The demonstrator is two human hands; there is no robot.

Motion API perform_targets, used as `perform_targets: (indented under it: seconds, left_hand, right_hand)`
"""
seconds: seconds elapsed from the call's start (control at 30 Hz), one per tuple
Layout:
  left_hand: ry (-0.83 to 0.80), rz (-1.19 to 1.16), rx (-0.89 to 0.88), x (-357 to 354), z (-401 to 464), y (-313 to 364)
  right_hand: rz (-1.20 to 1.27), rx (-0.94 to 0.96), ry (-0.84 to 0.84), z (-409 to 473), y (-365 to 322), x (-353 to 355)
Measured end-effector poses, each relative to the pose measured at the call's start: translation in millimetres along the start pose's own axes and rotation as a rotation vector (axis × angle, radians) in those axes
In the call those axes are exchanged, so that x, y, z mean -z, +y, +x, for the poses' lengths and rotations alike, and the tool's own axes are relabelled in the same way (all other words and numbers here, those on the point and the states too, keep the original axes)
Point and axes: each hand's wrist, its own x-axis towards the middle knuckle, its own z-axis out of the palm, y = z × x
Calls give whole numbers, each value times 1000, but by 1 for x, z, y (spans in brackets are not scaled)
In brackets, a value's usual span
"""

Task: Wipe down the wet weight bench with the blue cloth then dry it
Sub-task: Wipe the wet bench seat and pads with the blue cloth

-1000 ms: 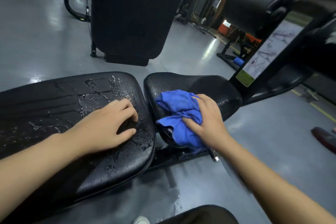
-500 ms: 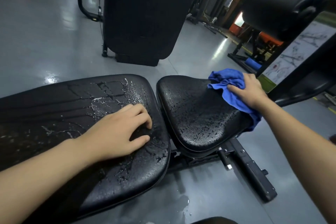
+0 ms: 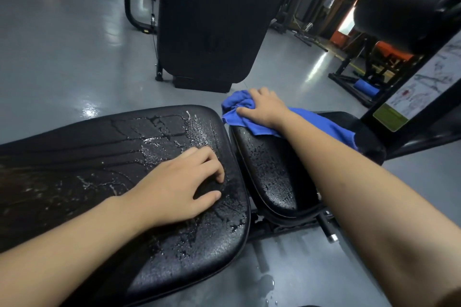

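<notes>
A black padded weight bench (image 3: 149, 157) is seen in two pads, both beaded with water. A crumpled blue cloth (image 3: 249, 117) is spread over the far edge of the bench's smaller seat pad (image 3: 272, 169), trailing along its right side

Your right hand (image 3: 265, 106) has swept the blue cloth (image 3: 252, 117) from the seat pad's (image 3: 272, 169) near edge, across its far right side | now pressing at the far left corner.
</notes>
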Motion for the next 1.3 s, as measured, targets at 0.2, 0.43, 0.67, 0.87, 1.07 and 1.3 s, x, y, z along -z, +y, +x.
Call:
perform_targets:
  seconds: [0.2, 0.43, 0.67, 0.87, 1.07, 1.3]
  left_hand:
    - [5, 28, -2, 1, 7, 0]
    - [8, 88, 16, -1, 11, -2]
    - [7, 65, 9, -1, 8, -1]
    - [-9, 23, 21, 1, 3, -1]
    - [-36, 9, 22, 3, -2, 3]
    - [-18, 100, 48, 9, -13, 7]
  right_hand:
    - [126, 241, -32, -30, -7, 0]
    - [46, 55, 84, -89, 92, 39]
    - [210, -377, 287, -155, 166, 53]
    - [129, -186, 340, -197, 107, 21]
    - [76, 131, 197, -201, 23, 3]
    - [163, 232, 108, -153, -19, 1]
